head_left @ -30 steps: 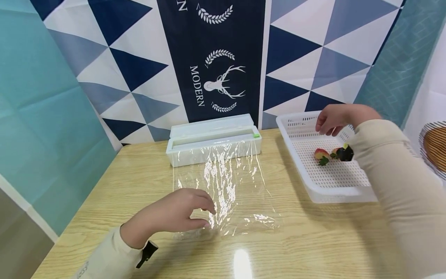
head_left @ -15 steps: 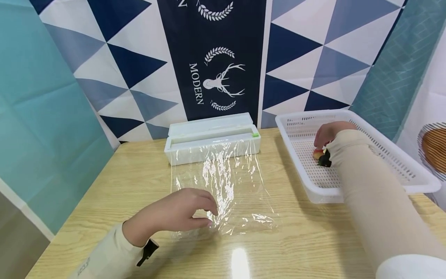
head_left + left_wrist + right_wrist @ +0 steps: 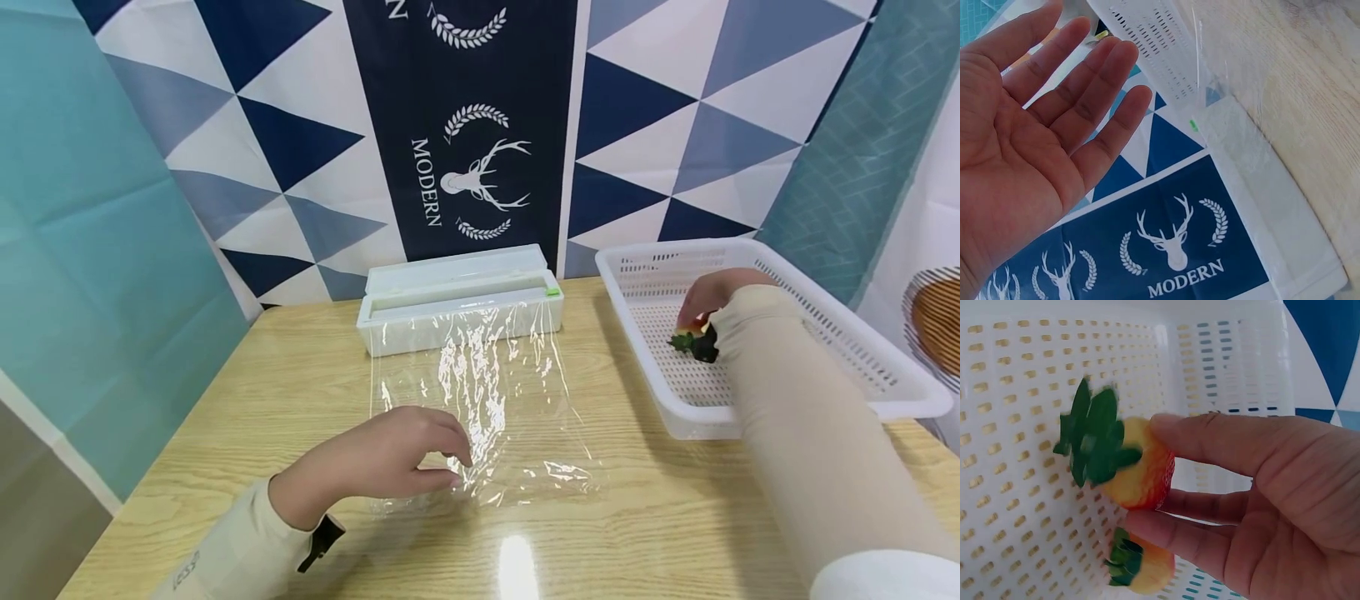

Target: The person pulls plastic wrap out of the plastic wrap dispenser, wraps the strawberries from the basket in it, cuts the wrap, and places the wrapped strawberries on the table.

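Observation:
In the right wrist view my right hand (image 3: 1272, 487) pinches a red and yellow strawberry (image 3: 1144, 465) with green leaves between thumb and fingers. A second strawberry (image 3: 1154, 572) lies just below it in the white perforated basket (image 3: 637, 358). The head view shows the right hand reaching down inside that basket, partly covering the fruit. My left hand (image 3: 397, 454), fingers relaxed and slightly bent, is over the near left part of a clear sheet of cling film (image 3: 480, 408); whether it touches the film I cannot tell. The film runs out of an open white box (image 3: 457, 329).
The basket stands at the right of the wooden table (image 3: 262, 400). The box sits at the back, its lid (image 3: 457, 267) raised, against a patterned cloth backdrop (image 3: 495, 83). A round brown striped object (image 3: 937, 321) is at the far right.
My right hand has lowered into the basket and taken hold of a strawberry, turning it slightly. The left hand has stayed nearly in place over the film.

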The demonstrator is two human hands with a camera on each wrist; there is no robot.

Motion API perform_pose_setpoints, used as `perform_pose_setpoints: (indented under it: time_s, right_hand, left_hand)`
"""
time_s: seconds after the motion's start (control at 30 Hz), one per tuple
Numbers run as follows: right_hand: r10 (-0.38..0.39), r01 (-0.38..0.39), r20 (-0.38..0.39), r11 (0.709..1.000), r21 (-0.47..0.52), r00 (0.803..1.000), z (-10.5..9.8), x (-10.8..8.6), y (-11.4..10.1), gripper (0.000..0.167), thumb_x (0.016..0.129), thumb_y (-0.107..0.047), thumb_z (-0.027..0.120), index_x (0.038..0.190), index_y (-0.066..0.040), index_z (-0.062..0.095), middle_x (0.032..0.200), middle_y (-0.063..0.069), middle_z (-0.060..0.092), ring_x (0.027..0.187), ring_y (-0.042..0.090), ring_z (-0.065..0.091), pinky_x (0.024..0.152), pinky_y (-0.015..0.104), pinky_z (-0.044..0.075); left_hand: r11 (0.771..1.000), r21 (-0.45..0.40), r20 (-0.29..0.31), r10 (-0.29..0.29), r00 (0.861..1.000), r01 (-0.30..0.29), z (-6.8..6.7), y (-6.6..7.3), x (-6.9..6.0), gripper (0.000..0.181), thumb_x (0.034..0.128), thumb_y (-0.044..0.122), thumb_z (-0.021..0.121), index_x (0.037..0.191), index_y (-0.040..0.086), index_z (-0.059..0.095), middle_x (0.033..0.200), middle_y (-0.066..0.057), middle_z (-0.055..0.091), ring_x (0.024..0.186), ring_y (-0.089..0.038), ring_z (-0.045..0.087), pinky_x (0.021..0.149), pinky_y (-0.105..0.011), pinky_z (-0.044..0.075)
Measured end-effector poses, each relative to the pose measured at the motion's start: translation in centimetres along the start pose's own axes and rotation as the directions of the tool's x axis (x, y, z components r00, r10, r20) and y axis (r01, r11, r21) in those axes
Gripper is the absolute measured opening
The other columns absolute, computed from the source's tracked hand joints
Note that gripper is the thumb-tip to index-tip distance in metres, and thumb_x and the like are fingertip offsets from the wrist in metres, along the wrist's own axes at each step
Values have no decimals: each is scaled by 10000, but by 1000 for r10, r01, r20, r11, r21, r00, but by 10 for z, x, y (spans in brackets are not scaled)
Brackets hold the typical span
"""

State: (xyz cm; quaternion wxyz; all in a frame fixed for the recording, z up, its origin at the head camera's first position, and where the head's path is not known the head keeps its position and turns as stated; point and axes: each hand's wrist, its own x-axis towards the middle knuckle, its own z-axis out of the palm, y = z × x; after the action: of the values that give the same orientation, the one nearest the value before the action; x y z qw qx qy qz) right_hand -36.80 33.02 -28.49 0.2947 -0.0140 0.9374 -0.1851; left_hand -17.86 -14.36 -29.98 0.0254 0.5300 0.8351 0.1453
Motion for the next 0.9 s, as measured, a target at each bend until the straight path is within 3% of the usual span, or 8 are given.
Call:
perform_pose_setpoints:
  time_s: [0.13, 0.27, 0.33, 0.43, 0.57, 0.67, 0.77, 0.9]
  right_hand:
    - [-28, 27, 70, 1000, 13, 997, -8, 0, 6, 351, 942, -356, 600, 1018, -19, 662, 1017, 96, 624, 972, 269, 543, 784, 391, 468]
    - [-45, 30, 101, 989, 147, 994, -14, 0, 9, 452, 977, -354, 528, 1182, 45, 584, 1019, 91, 668, 946, 236, 619, 833, 399, 516]
    - [-63, 31, 119, 968, 250, 991, -16, -1, 10, 424, 998, -322, 483, 1170, 57, 566, 952, 80, 682, 866, 202, 664, 826, 373, 541]
    - [-86, 26, 131, 913, 406, 988, -18, -5, 10, 337, 1014, -273, 444, 1096, 29, 570, 871, 93, 682, 765, 185, 696, 824, 347, 558]
    - [-105, 45, 85, 853, 520, 991, -22, -15, 6, 302, 1020, -270, 450, 1103, 3, 549, 866, 120, 667, 748, 207, 703, 841, 364, 553]
    - [-140, 110, 16, 838, 534, 990, -28, -25, 1, 354, 1028, -276, 457, 1186, 34, 523, 884, 136, 675, 762, 231, 706, 830, 370, 557]
    - [-184, 181, -50, 815, 550, 982, -34, -35, -9, 384, 1037, -280, 453, 1227, 44, 531, 896, 145, 685, 781, 239, 707, 831, 376, 558]
    - [-248, 268, -115, 767, 583, 962, -38, -50, -27, 346, 1041, -297, 460, 1147, -19, 639, 913, 147, 697, 808, 234, 710, 832, 365, 557]
  left_hand:
    - [1000, 7, -1, 4, 1000, -4, 0, 1, 0, 96, 896, 157, 703, 981, 117, 723, 1000, 77, 656, 948, -30, 609, 853, -238, 500]
    - [1000, 8, 0, 8, 1000, -8, 0, 2, 0, 98, 895, 158, 705, 982, 119, 725, 993, 75, 657, 939, -29, 607, 846, -240, 501]
    - [1000, 9, 0, 10, 1000, -10, 0, 2, 1, 98, 894, 159, 706, 982, 120, 725, 990, 74, 658, 939, -29, 607, 847, -239, 501]
    - [1000, 10, 1, 13, 1000, -13, 1, 3, 1, 99, 894, 160, 707, 982, 117, 725, 988, 71, 659, 937, -30, 609, 845, -237, 500]
    - [1000, 14, 2, 15, 1000, -15, 1, 3, 0, 103, 893, 161, 708, 984, 115, 726, 986, 71, 658, 935, -33, 609, 842, -236, 501]
    - [1000, 20, 4, 15, 1000, -15, 1, 3, 0, 103, 894, 166, 707, 982, 116, 726, 984, 72, 658, 934, -37, 610, 840, -240, 502]
    - [1000, 20, 5, 14, 1000, -15, 1, 4, 1, 99, 900, 171, 705, 979, 116, 725, 982, 72, 658, 933, -37, 611, 840, -240, 503]
    - [1000, 18, 2, 24, 1000, -24, 2, 4, 2, 101, 905, 175, 701, 980, 112, 724, 984, 70, 659, 938, -37, 612, 846, -239, 502]
